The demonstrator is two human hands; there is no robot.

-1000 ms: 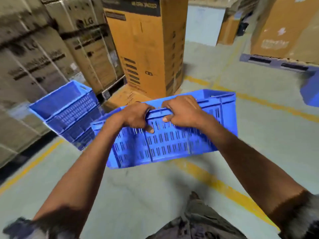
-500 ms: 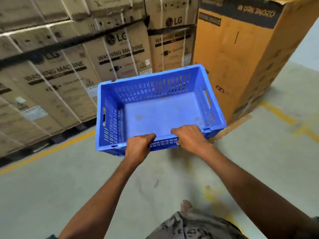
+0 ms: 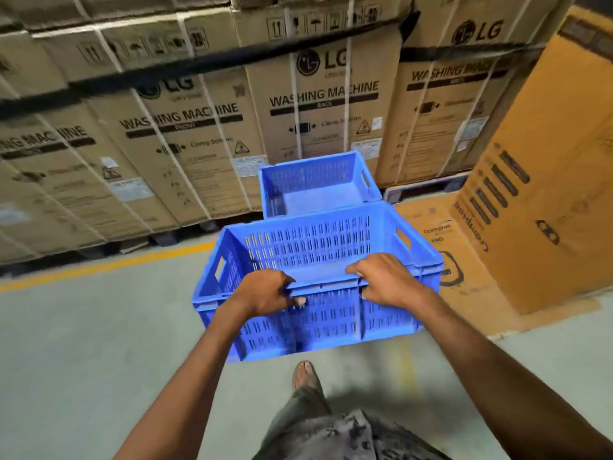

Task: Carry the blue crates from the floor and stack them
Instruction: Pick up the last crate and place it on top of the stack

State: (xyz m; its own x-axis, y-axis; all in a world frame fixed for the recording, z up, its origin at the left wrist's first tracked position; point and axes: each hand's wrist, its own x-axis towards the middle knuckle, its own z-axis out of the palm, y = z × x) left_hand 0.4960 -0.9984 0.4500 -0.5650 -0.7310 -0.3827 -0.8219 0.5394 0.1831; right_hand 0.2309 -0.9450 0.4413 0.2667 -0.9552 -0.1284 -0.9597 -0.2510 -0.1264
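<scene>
I hold an empty blue slotted crate [image 3: 308, 247] off the floor, mouth up, by its near long rim. My left hand [image 3: 265, 292] grips that rim left of centre and my right hand [image 3: 386, 282] grips it right of centre. Just beyond it stands another blue crate [image 3: 318, 185], also empty and mouth up, close to the wall of boxes. The held crate hides its lower part, so I cannot tell what it rests on.
Tall LG washing machine boxes [image 3: 318, 104] on pallets form a wall ahead. A large orange carton [image 3: 544, 207] stands at the right on flattened cardboard [image 3: 431, 227]. A yellow line [image 3: 109, 265] crosses the grey concrete floor. My foot [image 3: 303, 375] shows below the crate.
I have turned left and walked toward the box wall, still carrying the crate. It has levelled out, and the other crate now sits right behind it.
</scene>
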